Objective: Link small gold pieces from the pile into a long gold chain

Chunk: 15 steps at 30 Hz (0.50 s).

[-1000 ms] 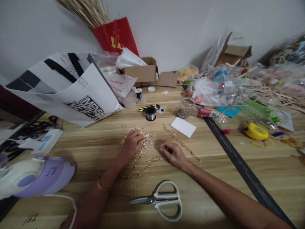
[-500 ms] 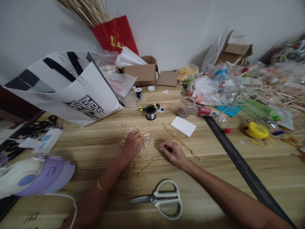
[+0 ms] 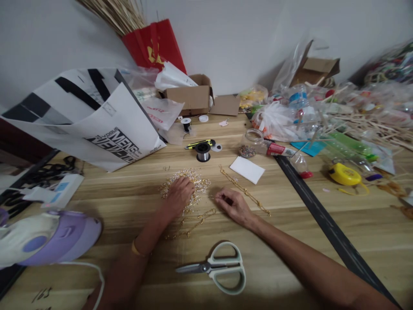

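My left hand [image 3: 179, 193] rests on a loose pile of small gold and clear beads [image 3: 201, 186], its fingers bent down among them. Whatever its fingertips hold is hidden. To the right, my right hand [image 3: 234, 206] is closed in a pinch, thumb against forefinger. Something thin and tiny pokes out leftward from that pinch, too small to name. One gold chain with beads [image 3: 196, 224] lies below the pile, between my forearms. Another gold beaded chain [image 3: 243, 189] stretches diagonally just beyond my right hand. Scissors [image 3: 222, 268] with pale handles lie nearest me.
Behind the pile stand a wire spool [image 3: 203, 152], a utility knife [image 3: 199, 144] and a jar of beads [image 3: 251, 144]. A white card [image 3: 247, 169] lies right of them. A purple iron [image 3: 64, 237] sits left; a tape measure [image 3: 344, 174] and plastic bottles lie right.
Both hands keep almost the same places and poses. The whole view has shifted very slightly; nothing on the table has visibly been moved.
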Each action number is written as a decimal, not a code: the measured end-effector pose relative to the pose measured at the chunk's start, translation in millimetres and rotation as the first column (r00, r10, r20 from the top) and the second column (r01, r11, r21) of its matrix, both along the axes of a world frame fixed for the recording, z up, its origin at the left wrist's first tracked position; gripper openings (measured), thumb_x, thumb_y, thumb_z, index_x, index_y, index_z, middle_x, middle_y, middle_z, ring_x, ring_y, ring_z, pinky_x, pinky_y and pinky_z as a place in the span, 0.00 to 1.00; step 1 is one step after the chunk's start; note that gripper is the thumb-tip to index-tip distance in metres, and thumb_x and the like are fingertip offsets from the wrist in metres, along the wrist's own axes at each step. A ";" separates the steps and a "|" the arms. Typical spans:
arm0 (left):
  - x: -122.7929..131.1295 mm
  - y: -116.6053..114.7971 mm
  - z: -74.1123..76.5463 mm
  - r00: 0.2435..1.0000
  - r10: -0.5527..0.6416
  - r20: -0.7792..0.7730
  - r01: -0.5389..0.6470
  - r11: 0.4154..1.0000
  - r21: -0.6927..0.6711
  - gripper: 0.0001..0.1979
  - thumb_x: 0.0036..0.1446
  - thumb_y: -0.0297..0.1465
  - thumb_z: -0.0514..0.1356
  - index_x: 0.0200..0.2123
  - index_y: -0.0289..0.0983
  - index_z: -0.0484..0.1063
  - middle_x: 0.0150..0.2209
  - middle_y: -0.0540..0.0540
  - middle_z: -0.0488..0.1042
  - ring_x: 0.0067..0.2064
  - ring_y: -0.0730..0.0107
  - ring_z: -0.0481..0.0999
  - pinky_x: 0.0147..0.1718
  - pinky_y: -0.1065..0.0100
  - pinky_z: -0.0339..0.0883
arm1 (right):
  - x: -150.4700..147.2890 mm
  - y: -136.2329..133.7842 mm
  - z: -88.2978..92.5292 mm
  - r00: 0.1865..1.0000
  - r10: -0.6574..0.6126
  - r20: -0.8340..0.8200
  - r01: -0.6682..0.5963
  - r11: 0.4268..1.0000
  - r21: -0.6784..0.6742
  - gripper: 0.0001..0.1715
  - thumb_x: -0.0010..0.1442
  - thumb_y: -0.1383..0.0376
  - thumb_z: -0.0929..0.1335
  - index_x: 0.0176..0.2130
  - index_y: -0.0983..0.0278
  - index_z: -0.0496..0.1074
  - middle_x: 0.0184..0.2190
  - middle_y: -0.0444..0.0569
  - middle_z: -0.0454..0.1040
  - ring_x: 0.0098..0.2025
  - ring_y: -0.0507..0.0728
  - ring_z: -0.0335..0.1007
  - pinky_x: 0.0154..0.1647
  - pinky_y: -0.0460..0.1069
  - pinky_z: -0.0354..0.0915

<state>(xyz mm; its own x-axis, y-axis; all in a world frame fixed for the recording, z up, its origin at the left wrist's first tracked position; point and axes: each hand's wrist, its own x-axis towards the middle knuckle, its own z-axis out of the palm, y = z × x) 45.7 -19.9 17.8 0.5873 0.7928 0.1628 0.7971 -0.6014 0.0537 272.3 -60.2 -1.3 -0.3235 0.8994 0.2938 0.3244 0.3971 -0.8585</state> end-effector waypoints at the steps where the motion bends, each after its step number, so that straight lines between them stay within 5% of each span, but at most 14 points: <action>1: 0.2 -0.1 -0.1 1.000 -0.002 0.000 0.002 1.000 0.008 0.09 0.61 0.26 0.52 0.28 0.37 0.67 0.32 0.45 0.68 0.39 0.61 0.64 0.42 0.60 0.59 | 0.0 0.1 -0.2 1.000 0.000 -0.001 0.000 1.000 -0.001 0.07 0.60 0.65 0.64 0.31 0.64 0.70 0.25 0.45 0.68 0.27 0.51 0.63 0.27 0.45 0.58; 15: -1.1 2.9 -2.6 0.943 0.084 0.323 -0.076 0.996 -0.037 0.06 0.59 0.25 0.54 0.29 0.36 0.66 0.32 0.46 0.70 0.38 0.65 0.67 0.39 0.64 0.61 | -0.2 -0.1 1.1 1.000 -0.005 0.003 0.005 1.000 -0.002 0.08 0.60 0.65 0.64 0.30 0.65 0.69 0.24 0.44 0.67 0.26 0.51 0.61 0.27 0.45 0.57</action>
